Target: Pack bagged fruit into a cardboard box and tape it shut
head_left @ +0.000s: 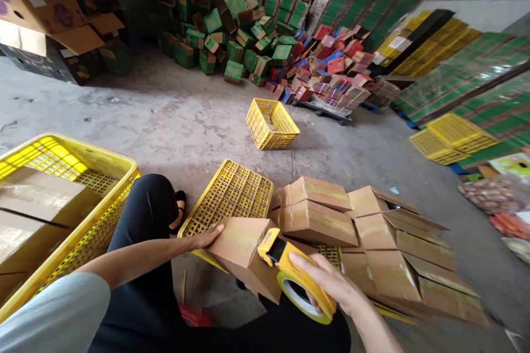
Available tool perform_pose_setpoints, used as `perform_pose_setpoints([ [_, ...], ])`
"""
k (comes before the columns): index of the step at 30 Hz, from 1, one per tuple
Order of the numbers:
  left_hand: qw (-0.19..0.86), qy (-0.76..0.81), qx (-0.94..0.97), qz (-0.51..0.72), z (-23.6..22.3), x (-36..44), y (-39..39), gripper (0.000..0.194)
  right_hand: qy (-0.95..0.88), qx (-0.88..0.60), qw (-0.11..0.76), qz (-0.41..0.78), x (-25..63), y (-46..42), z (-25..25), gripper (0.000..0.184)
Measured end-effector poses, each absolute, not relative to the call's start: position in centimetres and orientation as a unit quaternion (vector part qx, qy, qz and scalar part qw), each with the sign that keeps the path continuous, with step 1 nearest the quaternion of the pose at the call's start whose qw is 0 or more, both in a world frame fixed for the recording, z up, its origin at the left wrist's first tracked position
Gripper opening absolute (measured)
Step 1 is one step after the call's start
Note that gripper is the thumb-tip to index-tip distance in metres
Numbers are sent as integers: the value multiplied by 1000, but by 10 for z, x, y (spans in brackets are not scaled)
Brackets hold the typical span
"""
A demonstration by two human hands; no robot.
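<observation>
A small brown cardboard box (240, 237) is in front of me above my lap, by the end of an upturned yellow crate. My left hand (208, 236) grips the box at its left side, the thumb and fingers lying along the edge. In my right hand (327, 278) is a yellow tape dispenser (284, 256), its head at the right edge of the box. The dispenser carries a wide roll of tape (282, 287). Whether tape is stuck to the box at that edge I cannot tell.
Taped boxes (318, 215) and more cartons (385, 242) lie at the right. A yellow crate (134, 168) with boxes stands at my left. Beyond are the upturned crate (232, 187), another yellow crate (273, 140), and piles of green boxes (213, 21) and red boxes (335, 65).
</observation>
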State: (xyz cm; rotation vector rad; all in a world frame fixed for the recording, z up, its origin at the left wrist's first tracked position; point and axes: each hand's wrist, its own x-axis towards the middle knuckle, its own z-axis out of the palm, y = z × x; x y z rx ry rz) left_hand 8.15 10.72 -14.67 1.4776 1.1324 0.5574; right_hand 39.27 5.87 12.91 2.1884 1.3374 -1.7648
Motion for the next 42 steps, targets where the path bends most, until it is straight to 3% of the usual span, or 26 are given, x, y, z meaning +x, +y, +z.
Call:
perform_pose_setpoints([
  [3, 545, 474, 666, 186, -117, 69, 130, 87, 448, 704, 28, -550, 371, 64, 130, 65],
  [7, 520, 438, 693, 240, -55, 51, 142, 74, 478, 680, 51, -554, 342, 78, 133, 63],
  [12, 465, 170, 786, 370, 2, 41, 111, 52, 472, 686, 70, -549, 325, 86, 143, 56],
  [19, 351, 52, 869, 345, -17, 45, 107, 70, 459, 663, 57, -588, 340, 76, 144, 62],
  [27, 284, 34, 907, 308, -33, 54, 121, 80, 472, 647, 64, -595, 347, 75, 141, 73],
  [31, 283, 35, 908, 306, -34, 51, 124, 76, 481, 635, 65, -601, 346, 76, 139, 80],
  [42, 297, 61, 921, 244, -34, 51, 124, 86, 465, 641, 37, -610, 347, 71, 142, 67],
])
